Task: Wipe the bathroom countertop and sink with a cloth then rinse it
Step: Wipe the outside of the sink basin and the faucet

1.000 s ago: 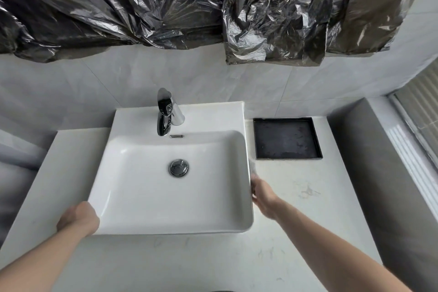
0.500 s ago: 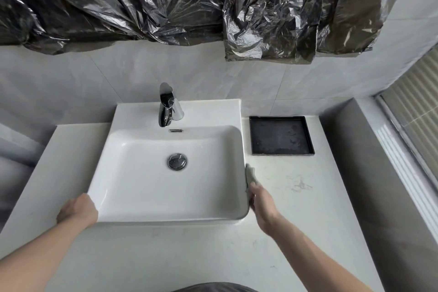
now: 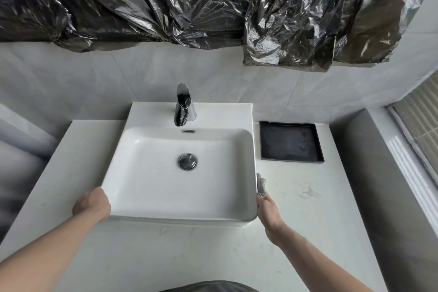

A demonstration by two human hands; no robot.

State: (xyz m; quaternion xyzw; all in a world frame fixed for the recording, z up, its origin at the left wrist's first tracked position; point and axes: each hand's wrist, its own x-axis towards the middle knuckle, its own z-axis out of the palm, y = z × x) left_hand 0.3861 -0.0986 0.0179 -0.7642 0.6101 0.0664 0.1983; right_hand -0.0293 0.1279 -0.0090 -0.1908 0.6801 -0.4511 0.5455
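Crumpled black plastic sheeting [image 3: 213,2] hangs across the whole top of the frame, over a pale grey tiled wall [image 3: 94,83]. Below it a white stone countertop [image 3: 308,232] fills the lower half. A white rectangular ceramic sink [image 3: 151,187] sits on top of it at the centre, with a chrome faucet [image 3: 183,108] on its back ledge and a round chrome drain plug [image 3: 187,161] in the basin. A flat black square tray [image 3: 291,144] lies on the countertop in the right middle of the frame, just beside the sink. The left hand [image 3: 92,205], lower left of centre, is curled around the sink's near left corner. The right hand [image 3: 267,208], lower right of centre, is closed on a small grey cloth [image 3: 261,184], which is pressed against the sink's outer right wall where it meets the countertop.
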